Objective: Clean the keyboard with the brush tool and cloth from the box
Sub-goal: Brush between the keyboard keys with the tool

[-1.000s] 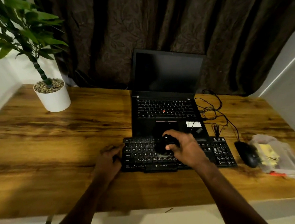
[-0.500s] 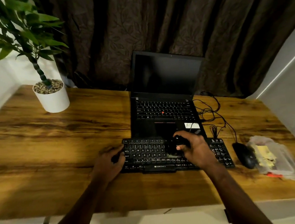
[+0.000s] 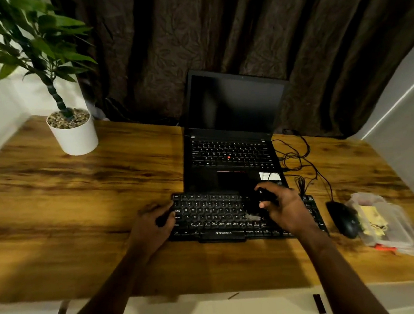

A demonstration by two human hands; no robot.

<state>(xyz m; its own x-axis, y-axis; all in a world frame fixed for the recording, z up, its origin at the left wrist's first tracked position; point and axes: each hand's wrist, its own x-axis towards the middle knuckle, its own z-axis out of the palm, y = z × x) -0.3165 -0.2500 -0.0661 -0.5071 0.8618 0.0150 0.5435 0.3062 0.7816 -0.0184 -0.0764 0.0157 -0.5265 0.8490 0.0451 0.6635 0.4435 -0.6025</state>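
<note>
Keyboard point(image 3: 207, 216), long axis left–right: right hand point(image 3: 286, 207) curled round brush tool point(image 3: 260, 202) over right-centre keys, left hand point(image 3: 152, 227) clasping left end, most keys lying leftward

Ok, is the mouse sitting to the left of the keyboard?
No, the mouse lies just right of the keyboard, beside the clear plastic box.

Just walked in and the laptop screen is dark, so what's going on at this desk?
A person is cleaning the external keyboard in front of the laptop. The right hand holds the brush tool, its bristles down on the keys right of the middle, while the left hand grips the keyboard's left end. The clear box sits at the right beside the mouse, with what looks like the yellow cloth inside.
</note>
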